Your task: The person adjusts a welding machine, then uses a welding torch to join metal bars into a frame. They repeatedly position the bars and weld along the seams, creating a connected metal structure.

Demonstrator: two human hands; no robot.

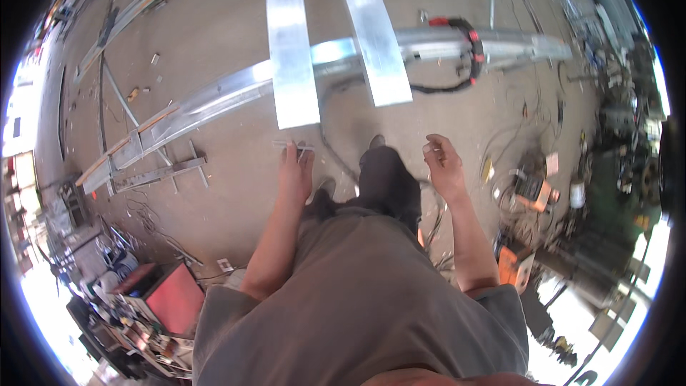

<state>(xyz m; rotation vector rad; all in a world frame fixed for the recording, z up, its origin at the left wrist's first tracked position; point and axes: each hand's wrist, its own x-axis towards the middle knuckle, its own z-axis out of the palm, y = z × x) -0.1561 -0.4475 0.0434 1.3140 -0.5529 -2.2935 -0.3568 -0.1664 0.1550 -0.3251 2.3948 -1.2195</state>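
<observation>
My left hand [295,166] is closed around a short, thin, pale grey stick [283,144], which lies crosswise between the fingers. Just beyond it is the near end of a flat, shiny metal strip [293,93]. My right hand [444,161] hangs over the floor with its fingers half curled and the thumb apart; nothing shows in it. A second metal strip [382,64] ends ahead and to the left of that hand. Both strips lie across a long metal beam [229,91], apart from my hands.
A thick black cable with red bands [476,50] loops over the beam's right part. Thin cables trail across the floor near my feet. An orange machine [532,191] stands at right, a red cabinet [175,297] at lower left. A low metal frame [161,174] is at left.
</observation>
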